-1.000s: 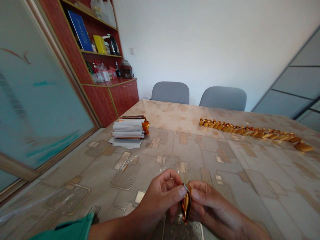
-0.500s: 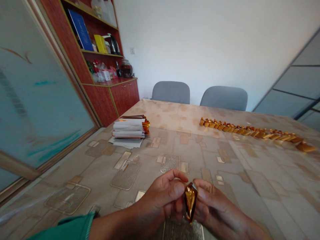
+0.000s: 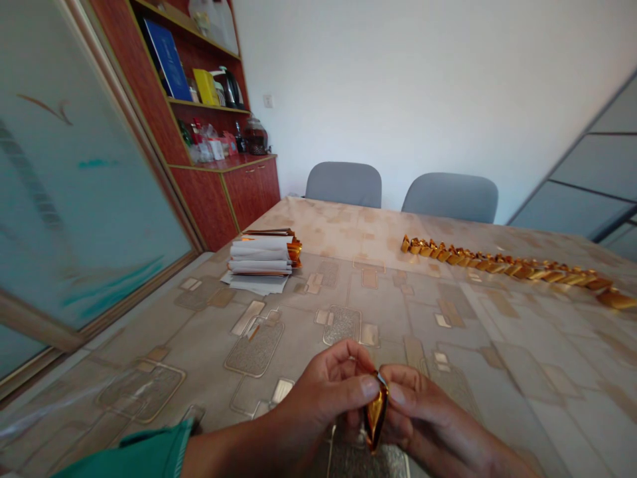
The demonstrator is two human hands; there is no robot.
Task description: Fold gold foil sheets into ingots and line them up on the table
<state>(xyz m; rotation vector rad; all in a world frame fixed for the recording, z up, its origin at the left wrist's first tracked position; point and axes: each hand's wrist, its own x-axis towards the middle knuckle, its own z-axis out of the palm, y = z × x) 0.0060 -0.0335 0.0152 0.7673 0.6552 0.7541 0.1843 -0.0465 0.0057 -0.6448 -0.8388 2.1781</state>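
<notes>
Both hands are raised close together just above the table, wrists turned inward, pinching a gold foil piece (image 3: 375, 415) upright between them. The left hand (image 3: 323, 392) holds its top between thumb and curled fingers; the right hand (image 3: 423, 411) closes on it from the other side. A green sleeve (image 3: 144, 448) covers the left arm. Beneath lies a patterned table cover (image 3: 497, 372). Farther off, a stack of paper (image 3: 259, 259) sits left, gold foil (image 3: 294, 252) at its edge, and a row of folded gold pieces (image 3: 502, 269) runs right. A blue book (image 3: 166, 70) stands on a shelf (image 3: 209, 105), its lettering too small to read.
</notes>
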